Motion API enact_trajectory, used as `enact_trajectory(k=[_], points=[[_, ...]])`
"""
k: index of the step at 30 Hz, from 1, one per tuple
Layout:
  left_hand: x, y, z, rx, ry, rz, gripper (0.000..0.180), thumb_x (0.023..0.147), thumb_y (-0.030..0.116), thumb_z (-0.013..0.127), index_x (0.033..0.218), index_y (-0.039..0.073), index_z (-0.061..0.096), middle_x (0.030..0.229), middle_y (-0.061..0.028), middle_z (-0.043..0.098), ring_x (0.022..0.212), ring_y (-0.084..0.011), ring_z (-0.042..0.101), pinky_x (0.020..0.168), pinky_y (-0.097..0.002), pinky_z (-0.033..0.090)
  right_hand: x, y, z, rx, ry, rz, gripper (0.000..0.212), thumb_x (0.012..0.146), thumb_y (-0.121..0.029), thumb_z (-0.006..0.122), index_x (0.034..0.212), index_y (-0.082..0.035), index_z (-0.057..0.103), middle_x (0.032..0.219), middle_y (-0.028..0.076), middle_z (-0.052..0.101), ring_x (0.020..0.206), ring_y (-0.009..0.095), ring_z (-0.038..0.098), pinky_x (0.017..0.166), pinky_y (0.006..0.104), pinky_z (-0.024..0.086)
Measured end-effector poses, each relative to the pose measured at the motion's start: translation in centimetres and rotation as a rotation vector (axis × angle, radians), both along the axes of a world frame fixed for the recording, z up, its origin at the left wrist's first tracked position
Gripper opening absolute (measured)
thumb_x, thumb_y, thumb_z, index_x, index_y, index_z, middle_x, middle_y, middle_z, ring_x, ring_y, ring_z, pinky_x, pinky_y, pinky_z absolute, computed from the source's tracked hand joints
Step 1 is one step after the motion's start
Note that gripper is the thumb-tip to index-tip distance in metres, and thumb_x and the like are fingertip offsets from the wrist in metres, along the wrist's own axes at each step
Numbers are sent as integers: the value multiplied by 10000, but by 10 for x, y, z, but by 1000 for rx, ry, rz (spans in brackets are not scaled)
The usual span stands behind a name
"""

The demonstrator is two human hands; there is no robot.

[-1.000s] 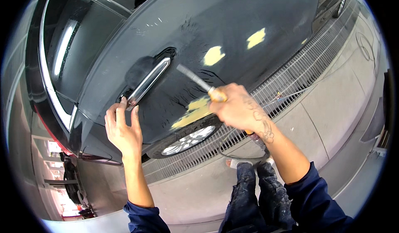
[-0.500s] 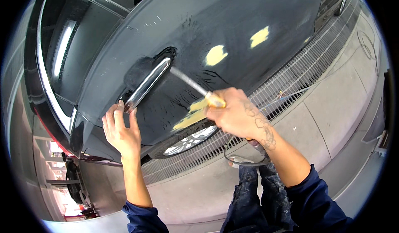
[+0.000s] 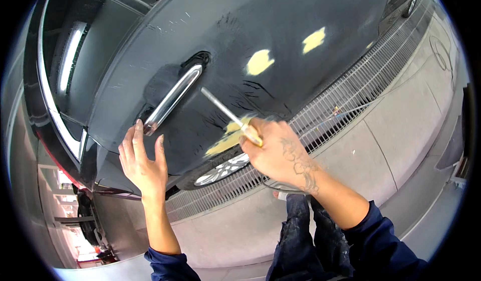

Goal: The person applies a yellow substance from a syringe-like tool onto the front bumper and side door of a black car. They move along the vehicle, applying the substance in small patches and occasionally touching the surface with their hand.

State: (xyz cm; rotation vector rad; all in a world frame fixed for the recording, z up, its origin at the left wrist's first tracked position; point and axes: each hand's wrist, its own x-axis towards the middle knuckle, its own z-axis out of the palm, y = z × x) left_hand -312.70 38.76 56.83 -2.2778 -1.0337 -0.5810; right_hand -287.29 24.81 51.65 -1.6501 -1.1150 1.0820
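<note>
A dark grey car door (image 3: 240, 35) fills the upper view, with a chrome door handle (image 3: 173, 99) and several pale yellow filler patches (image 3: 259, 62). My right hand (image 3: 278, 153) is shut on a thin tool with a yellow grip and a light blade (image 3: 223, 108), its tip resting on the panel just right of the handle. Under that hand lies a larger yellow filler patch (image 3: 225, 141). My left hand (image 3: 143, 163) presses flat on the door below the handle's lower end, fingers spread, holding nothing.
A metal floor grating (image 3: 350, 105) runs along the car's side on a grey concrete floor (image 3: 401, 130). The car's wheel (image 3: 223, 170) shows under the door edge. My dark trousers (image 3: 310, 241) are at the bottom. The side window (image 3: 70, 55) is at upper left.
My right hand has drawn the tool down and to the left across the lower filler patch, the blade tip now nearer the door handle. My left hand has stayed flat on the door.
</note>
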Motion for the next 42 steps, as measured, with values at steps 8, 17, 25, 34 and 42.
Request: enact_trajectory(k=[8,17,25,34,42], points=[[-5,3,-9,-31,-40,-17,537,959,216,791,1446,66,620,1332,-166,667,1207,-372,642,1042,-487,486,-12,-6,-46,99,369,-176,198,972,-185,689,925,6,672,691,100,613,600,198,595,600,379,492],[-2,-2,-18,46,47,17,577,987,235,752,1503,47,575,1352,-207,632,1224,-376,619,1020,-493,495,-41,7,-56,99,471,-38,245,984,-189,637,996,55,656,782,259,709,774,439,731,767,508,580],[-6,9,-8,148,150,-102,517,971,203,792,1438,53,627,1327,-144,660,1188,-285,631,901,-408,501,-77,18,-89,347,517,-69,205,984,-143,661,936,38,579,679,237,662,666,438,710,648,502,558],[13,53,-8,221,97,-423,424,858,59,874,1248,9,717,1075,-129,719,957,-263,655,860,-407,515,-84,6,-82,219,550,-196,188,1000,-161,667,1008,17,606,684,176,662,635,355,702,630,429,538],[13,59,0,246,111,-488,465,806,115,909,1224,29,725,1124,-118,723,1071,-308,635,925,-449,509,-98,-2,-73,222,481,-243,213,981,-154,659,1009,53,616,718,249,683,700,445,716,643,469,549]])
